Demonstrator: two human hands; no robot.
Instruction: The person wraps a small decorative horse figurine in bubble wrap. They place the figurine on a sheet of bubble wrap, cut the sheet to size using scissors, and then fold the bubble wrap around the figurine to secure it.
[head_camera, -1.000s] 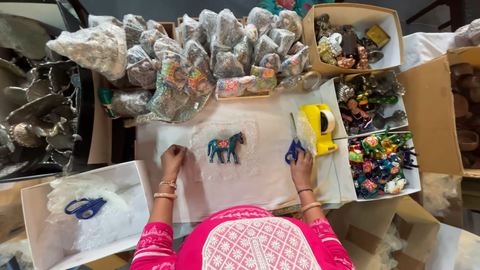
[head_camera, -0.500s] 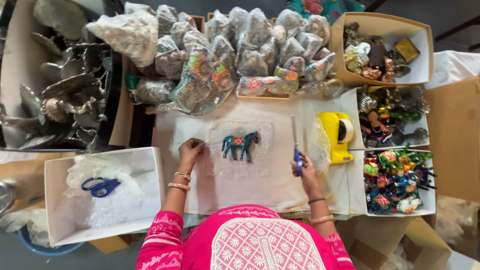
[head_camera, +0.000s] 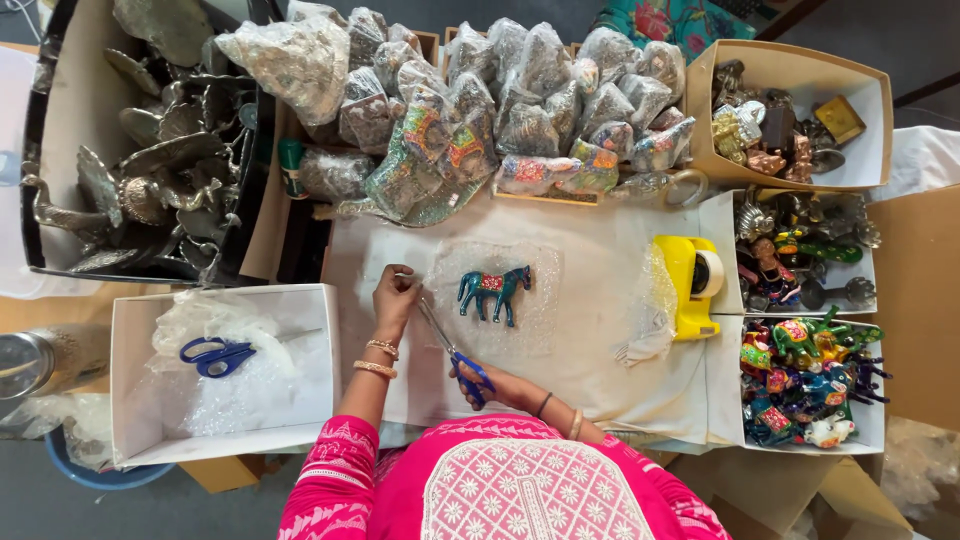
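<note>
Both hands busy: you're gripping scissors (head_camera: 452, 347) right (head_camera: 487, 380), pinching bubble wrap (head_camera: 500, 262) left (head_camera: 396, 293), cut barely starting, horse (head_camera: 493, 290) lying unwrapped.

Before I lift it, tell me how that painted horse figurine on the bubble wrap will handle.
The horse figurine looks rigid, so it should lift in one piece. Its thin legs and tail seem fragile. Lying on its side on the bubble wrap, it probably won't roll; the glossy paint may be slippery.

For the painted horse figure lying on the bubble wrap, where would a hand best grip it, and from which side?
Probably across the body of the horse figure, at the red saddle patch, coming straight down from above. It lies flat on its side on the bubble wrap, and the legs, neck and tail look thin. The left hand is nearest; the right hand holds scissors.
</note>
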